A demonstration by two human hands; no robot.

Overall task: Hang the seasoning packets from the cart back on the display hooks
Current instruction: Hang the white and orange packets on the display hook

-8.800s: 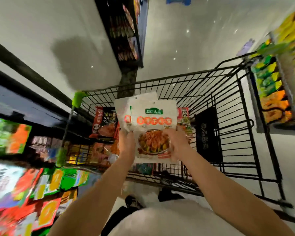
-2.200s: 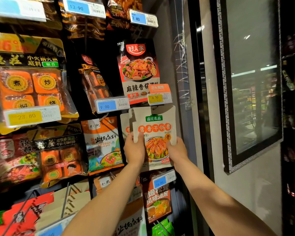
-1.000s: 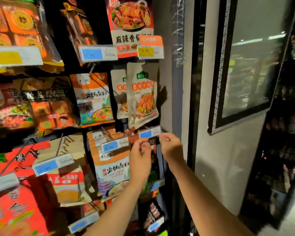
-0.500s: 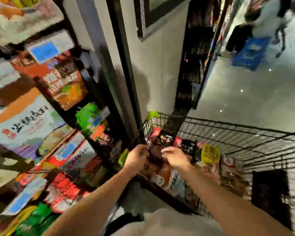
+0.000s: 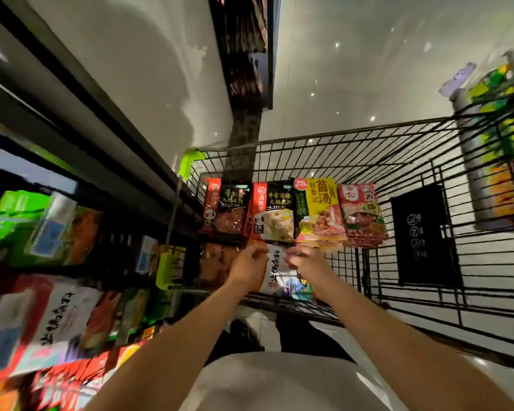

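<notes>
Display packets at left of cart point(image 5: 428, 161) smearing into blur, labels unreadable to me. White packet point(image 5: 279, 274) lying in cart's near end, partly hidden behind both hands. Left hand point(image 5: 250, 264) and right hand point(image 5: 304, 258) reaching in over near rim, fingers curling at packet's top edge; I'm unable to tell if gripping. Four packets point(image 5: 294, 212) leaning in row just beyond.

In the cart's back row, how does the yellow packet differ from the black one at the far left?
The yellow packet has a bright yellow-and-green face; the black packet is dark with a red strip down its left edge. The yellow one sits third from the left, the black one by the cart corner. Both lie face up, untouched by either hand.
</notes>
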